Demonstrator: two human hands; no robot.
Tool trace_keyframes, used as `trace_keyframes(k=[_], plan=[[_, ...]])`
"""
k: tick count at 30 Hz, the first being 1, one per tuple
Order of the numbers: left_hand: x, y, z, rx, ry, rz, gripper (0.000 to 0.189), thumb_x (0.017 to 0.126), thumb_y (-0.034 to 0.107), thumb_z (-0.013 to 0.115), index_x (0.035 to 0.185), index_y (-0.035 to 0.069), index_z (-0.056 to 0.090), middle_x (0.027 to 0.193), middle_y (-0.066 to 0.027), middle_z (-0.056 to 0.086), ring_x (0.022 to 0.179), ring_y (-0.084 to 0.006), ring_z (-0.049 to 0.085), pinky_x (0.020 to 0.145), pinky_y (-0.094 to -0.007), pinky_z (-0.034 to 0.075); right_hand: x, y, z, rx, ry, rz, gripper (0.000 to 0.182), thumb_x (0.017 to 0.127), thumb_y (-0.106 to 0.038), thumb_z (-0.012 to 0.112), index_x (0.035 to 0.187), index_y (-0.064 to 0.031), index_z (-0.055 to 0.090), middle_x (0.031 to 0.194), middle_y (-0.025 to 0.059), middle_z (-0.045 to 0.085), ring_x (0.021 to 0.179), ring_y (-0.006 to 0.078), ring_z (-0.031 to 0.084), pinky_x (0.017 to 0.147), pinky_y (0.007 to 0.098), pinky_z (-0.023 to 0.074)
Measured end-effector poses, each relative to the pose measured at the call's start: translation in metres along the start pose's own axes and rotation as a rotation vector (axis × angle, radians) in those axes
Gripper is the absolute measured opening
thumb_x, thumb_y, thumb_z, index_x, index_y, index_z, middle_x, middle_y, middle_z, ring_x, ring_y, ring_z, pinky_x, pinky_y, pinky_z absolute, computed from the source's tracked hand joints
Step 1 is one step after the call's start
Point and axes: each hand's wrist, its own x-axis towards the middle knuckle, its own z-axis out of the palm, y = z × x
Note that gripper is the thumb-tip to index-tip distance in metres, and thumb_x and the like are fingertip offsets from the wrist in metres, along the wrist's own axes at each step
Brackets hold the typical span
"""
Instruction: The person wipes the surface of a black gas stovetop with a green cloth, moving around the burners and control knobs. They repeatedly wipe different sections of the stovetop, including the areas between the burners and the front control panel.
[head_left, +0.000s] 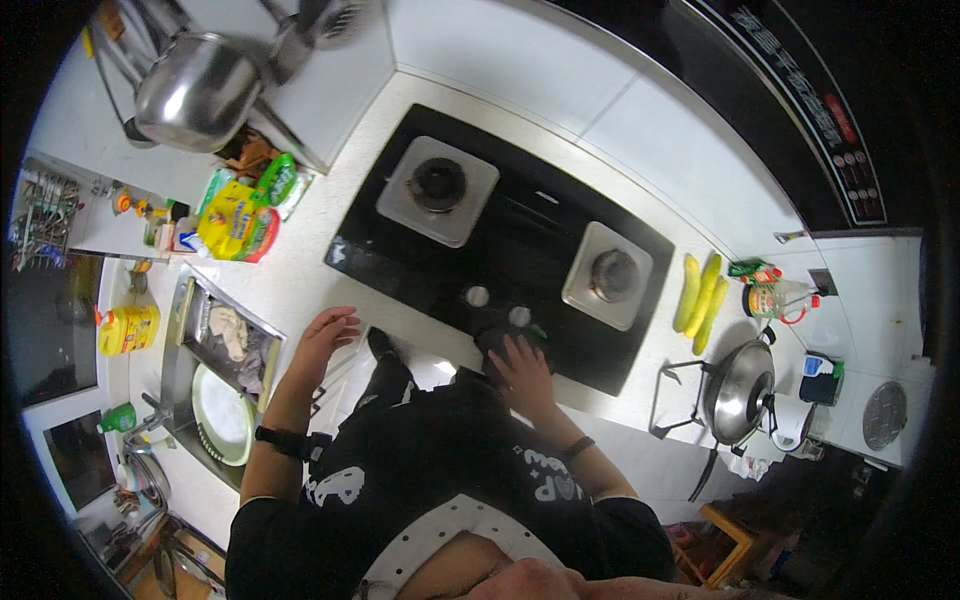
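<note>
My left hand (330, 334) is empty, its fingers slightly curled and apart, near the counter's front edge between the sink and the hob. My right hand (523, 375) lies palm down at the front edge of the black glass gas hob (517, 232). Under its fingers is a dark, blurred thing (491, 341) with a green patch, perhaps a cloth; I cannot tell whether the fingers grip it. Just beyond are two round knobs (477, 296). The hob has a left burner (437, 185) and a right burner (613, 275), each on a square metal plate, with no pan on either.
Right of the hob lie three yellow-green cucumbers (699, 300), then a lidded wok (739, 394) and an oil bottle (772, 300). At left are food packets (232, 221), a hanging steel pot (199, 94), and a sink (176, 375) holding a green basin (247, 420) and cloths (229, 330).
</note>
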Motion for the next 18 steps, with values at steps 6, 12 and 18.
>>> trace_keyframes(k=[6,12,18], plan=[[-0.004,0.001,-0.110,-0.022,0.009,-0.056,0.031,0.102,0.017,0.050,0.130,0.008,0.061,0.116,-0.0067,0.066,0.104,-0.0181,0.063,0.094,-0.0313,0.047,0.111,-0.082,-0.001,-0.017,0.107,-0.046,0.081,0.077,-0.022,0.075,0.152,-0.0276,0.043,0.161,0.0131,0.031,0.145,0.0386,0.032,0.109,0.0591,0.0346],[-0.023,-0.003,-0.188,-0.158,0.085,-0.057,0.030,0.103,0.016,0.050,0.129,0.006,0.060,0.115,-0.0067,0.065,0.103,-0.0178,0.063,0.092,-0.0309,0.047,0.223,-0.166,0.008,-0.004,0.186,-0.128,0.079,0.077,-0.022,0.074,0.150,-0.0269,0.046,0.161,0.0140,0.031,0.147,0.0397,0.028,0.113,0.0600,0.0310],[-0.042,-0.029,-0.232,-0.270,0.121,-0.024,0.033,0.102,0.020,0.052,0.130,0.004,0.058,0.115,-0.0071,0.064,0.103,-0.0177,0.063,0.092,-0.0316,0.049,0.323,-0.214,0.027,-0.032,0.278,-0.169,0.075,0.079,-0.029,0.076,0.149,-0.0258,0.048,0.161,0.0130,0.030,0.149,0.0392,0.024,0.114,0.0647,0.0258]])
